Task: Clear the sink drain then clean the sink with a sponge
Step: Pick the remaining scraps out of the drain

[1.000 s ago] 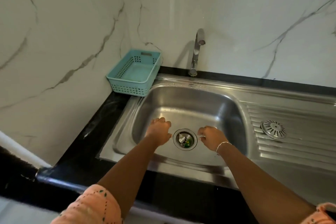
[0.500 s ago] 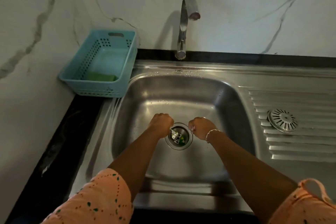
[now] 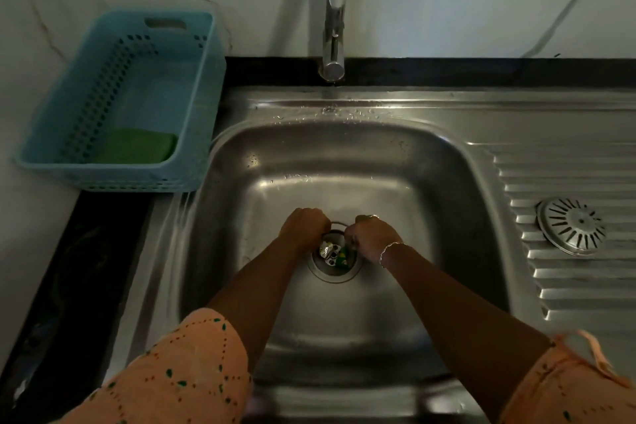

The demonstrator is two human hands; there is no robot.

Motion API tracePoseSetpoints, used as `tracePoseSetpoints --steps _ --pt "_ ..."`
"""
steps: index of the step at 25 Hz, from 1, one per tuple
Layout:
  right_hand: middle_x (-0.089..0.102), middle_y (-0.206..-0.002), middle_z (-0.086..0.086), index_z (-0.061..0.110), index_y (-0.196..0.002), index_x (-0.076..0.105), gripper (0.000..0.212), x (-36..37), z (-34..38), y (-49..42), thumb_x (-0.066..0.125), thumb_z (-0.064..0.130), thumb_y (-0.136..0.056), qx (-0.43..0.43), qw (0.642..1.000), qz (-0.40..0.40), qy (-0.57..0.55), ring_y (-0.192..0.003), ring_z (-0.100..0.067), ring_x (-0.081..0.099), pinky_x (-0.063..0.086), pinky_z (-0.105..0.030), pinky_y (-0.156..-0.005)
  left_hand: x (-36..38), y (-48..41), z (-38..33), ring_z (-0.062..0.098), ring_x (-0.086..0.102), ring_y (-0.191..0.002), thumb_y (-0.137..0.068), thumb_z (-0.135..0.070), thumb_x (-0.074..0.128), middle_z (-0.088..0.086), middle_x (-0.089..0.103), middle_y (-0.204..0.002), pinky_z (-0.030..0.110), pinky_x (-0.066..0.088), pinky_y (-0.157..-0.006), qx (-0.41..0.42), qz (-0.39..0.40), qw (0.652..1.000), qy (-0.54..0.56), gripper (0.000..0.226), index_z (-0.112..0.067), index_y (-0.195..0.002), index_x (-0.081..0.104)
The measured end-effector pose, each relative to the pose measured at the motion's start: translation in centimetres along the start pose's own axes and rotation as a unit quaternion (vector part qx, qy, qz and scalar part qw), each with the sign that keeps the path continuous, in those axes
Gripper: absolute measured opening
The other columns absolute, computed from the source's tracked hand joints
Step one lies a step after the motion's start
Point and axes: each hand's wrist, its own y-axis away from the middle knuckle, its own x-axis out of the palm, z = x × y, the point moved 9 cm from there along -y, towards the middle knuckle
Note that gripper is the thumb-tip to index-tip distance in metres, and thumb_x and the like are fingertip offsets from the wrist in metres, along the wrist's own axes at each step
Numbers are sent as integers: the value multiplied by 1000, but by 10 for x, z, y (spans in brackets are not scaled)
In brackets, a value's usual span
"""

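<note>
Drain [image 3: 333, 260] holds foil and green scraps; my left hand [image 3: 304, 229] and right hand [image 3: 373, 237], fists curled, grip unclear. Sponge [image 3: 136, 146] in basket [image 3: 206, 86], ten o'clock.

Both hands reach into the steel sink [image 3: 430, 182]: the left hand [image 3: 304, 229] and right hand [image 3: 373, 239] curl at opposite edges of the drain [image 3: 334, 268], which holds scraps, possibly foil. A green sponge [image 3: 137, 146] lies in the blue basket [image 3: 44, 151].

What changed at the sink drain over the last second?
Both hands closed in: the left hand and right hand now grip the rim of the drain on either side. The debris stays inside; the sponge stays in its basket.
</note>
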Motion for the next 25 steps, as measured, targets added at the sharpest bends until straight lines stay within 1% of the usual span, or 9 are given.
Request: tracePoseSetpoints --steps 3,6,8,11,13,17,19,21,25 --pt "52 -110 -15 15 -108 66 24 7 -1 -8 55 14 -86 -10 1000 -9 19 -110 -35 48 47 -36 -83 9 -9 -3 31 60 -96 -89 -15 51 14 63 -106 34 44 -79 15 -2 1000 -18 23 -11 -105 67" --pt "50 -115 -16 13 -115 62 27 13 1 -12 50 18 -92 -8 999 -24 25 -111 -36 48 47 -38 -90 17 -15 -8 30 60 -94 -89 -14 49 13 63 -104 35 44 -78 27 1 999 -40 23 -10 -103 66" --pt "50 -116 -18 11 -116 61 27 16 1 -14 48 18 -93 -2 1000 -28 14 -109 -36 48 47 -40 -91 21 -18 -10 30 60 -94 -89 -12 49 13 62 -103 35 43 -77 32 1 998 -54 21 -10 -102 66" --pt "49 -115 -17 19 -117 61 27 19 2 -15 46 21 -94 -14 999 -33 20 -108 -36 48 47 -40 -89 24 -21 -10 30 60 -92 -88 -11 51 13 62 -102 34 43 -76 32 -4 996 -80 18 -9 -99 66" --pt "49 -112 -18 15 -110 65 27 19 3 -15 46 24 -95 -16 999 -46 16 -106 -36 48 46 -39 -85 26 -22 -10 29 60 -91 -87 -10 52 12 63 -100 34 43 -76 33 -7 995 -99 16 -8 -96 66" --pt "52 -106 -21 10 -101 68 21 17 6 -14 52 17 -89 -27 998 -62 7 -102 -37 50 43 -38 -78 29 -21 -13 30 59 -93 -87 -9 51 11 62 -101 35 41 -78 41 -12 993 -114 15 -7 -95 64" --pt "51 -107 -21 10 -104 67 22 17 6 -13 53 13 -87 -31 997 -65 7 -103 -37 50 43 -39 -79 30 -20 -12 30 58 -95 -89 -10 48 12 62 -102 36 40 -81 37 -18 994 -100 18 -7 -96 63" --pt "51 -108 -20 11 -109 65 24 17 5 -12 52 17 -89 -21 997 -77 1 -104 -36 49 43 -39 -81 31 -19 -13 30 57 -95 -91 -12 45 12 62 -103 36 39 -82 39 -26 995 -93 20 -8 -99 63" --pt "49 -117 -16 6 -115 59 28 27 2 -13 46 16 -93 2 998 -53 21 -112 -33 46 42 -39 -88 34 -18 -13 29 54 -100 -93 -14 40 12 60 -106 36 36 -87 40 -30 995 -83 25 -9 -105 62"
